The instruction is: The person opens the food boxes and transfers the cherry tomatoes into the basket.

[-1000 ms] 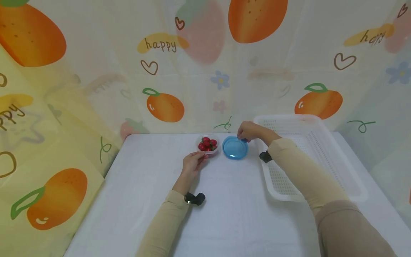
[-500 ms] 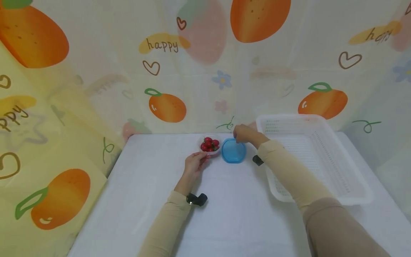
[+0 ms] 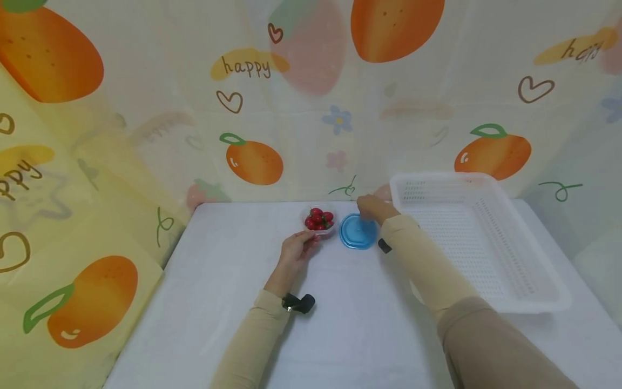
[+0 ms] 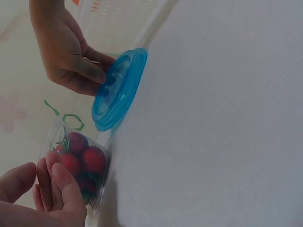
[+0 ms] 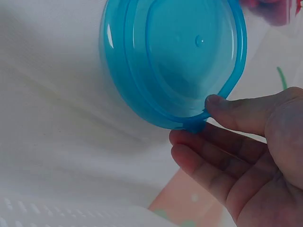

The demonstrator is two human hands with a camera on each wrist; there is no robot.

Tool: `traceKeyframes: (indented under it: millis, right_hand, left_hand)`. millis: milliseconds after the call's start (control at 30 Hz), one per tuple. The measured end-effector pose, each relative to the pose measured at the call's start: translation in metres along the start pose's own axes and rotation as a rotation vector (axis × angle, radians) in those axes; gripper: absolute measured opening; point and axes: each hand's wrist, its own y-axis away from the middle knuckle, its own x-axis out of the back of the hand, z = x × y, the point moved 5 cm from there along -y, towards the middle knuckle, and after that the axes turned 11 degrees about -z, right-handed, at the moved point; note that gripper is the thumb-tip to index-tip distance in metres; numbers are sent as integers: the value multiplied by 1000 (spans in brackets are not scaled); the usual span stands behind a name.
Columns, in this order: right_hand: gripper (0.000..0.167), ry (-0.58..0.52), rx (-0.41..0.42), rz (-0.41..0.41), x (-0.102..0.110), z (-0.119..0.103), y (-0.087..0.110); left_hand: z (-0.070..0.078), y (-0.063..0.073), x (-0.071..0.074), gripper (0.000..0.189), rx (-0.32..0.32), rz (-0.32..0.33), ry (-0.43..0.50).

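Note:
My right hand (image 3: 373,208) pinches the blue plastic lid (image 3: 358,232) by the small tab at its rim, thumb on one face and fingers on the other, as the right wrist view shows. Just left of the lid stands a small clear container (image 3: 318,232) filled with several cherry tomatoes (image 4: 93,160) with green stems. My left hand (image 3: 294,248) is at the container's near side. In the left wrist view its fingertips (image 4: 53,163) lie against the clear wall, while the thumb stands apart from it.
A large white perforated basket (image 3: 534,237) stands to the right, partly behind my right forearm. A white cloth covers the table (image 3: 233,270). A fruit-printed curtain (image 3: 301,124) hangs right behind the table's far edge.
The blue lid, held in my right hand, has shifted slightly toward me, and the right forearm has swung left. My left hand and the tomato container stay almost in place.

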Motion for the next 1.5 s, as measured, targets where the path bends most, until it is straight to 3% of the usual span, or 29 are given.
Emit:
traceKeyframes:
  millis: [300, 567, 833, 1167, 1367, 1500]
  right_hand:
    - [23, -92, -13, -6, -6, 3, 1]
    - [19, -92, -41, -10, -13, 5, -4]
    - [17, -109, -51, 3, -13, 7, -3]
    - [16, 76, 27, 0, 2, -3, 6]
    - [20, 86, 59, -4, 13, -11, 16]
    - [30, -5, 85, -19, 18, -15, 22]
  left_hand:
    - [1, 3, 1, 22, -2, -9, -20]
    - [-2, 5, 1, 17, 23, -43, 63]
    - [1, 3, 1, 20, -3, -27, 4]
    - [0, 1, 3, 19, -2, -7, -29]
    - [2, 2, 3, 20, -12, 12, -22]
    - [2, 2, 3, 23, -7, 16, -33]
